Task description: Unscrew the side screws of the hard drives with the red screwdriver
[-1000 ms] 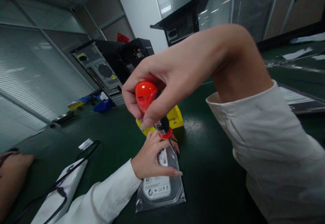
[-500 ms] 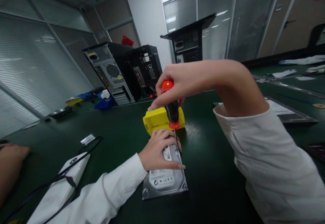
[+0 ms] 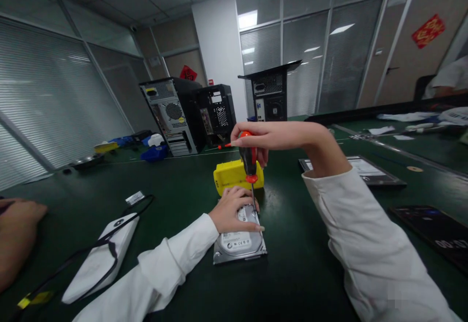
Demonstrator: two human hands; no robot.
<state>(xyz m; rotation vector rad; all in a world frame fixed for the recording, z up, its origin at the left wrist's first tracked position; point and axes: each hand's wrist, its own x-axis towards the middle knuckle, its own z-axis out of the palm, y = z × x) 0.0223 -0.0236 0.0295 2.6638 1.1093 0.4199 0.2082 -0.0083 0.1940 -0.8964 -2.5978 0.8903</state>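
Note:
A silver hard drive (image 3: 238, 251) with a white label lies flat on the dark green table. My left hand (image 3: 231, 212) is spread over its far part, thumb along the right side and fingers at the far end, gripping it. My right hand (image 3: 268, 137) is bent down from above, fingers around the handle top of a black and red screwdriver (image 3: 250, 162). The screwdriver stands nearly upright, its shaft meeting the drive's far right edge beside my left fingers. The exact tip contact is too small to make out. Just behind stands a yellow plastic bin (image 3: 228, 176).
Computer cases (image 3: 179, 117) stand at the back. A white power bank-like block (image 3: 104, 258) with a black strap lies left, near another person's hand (image 3: 22, 219). To the right are a dark flat panel (image 3: 376, 173) and a phone (image 3: 435, 232) showing a timer.
The view has tilted up, showing more ceiling and the phone. My right fingers have shifted around the handle top. My left hand stays on the drive, and the screwdriver remains at the same edge.

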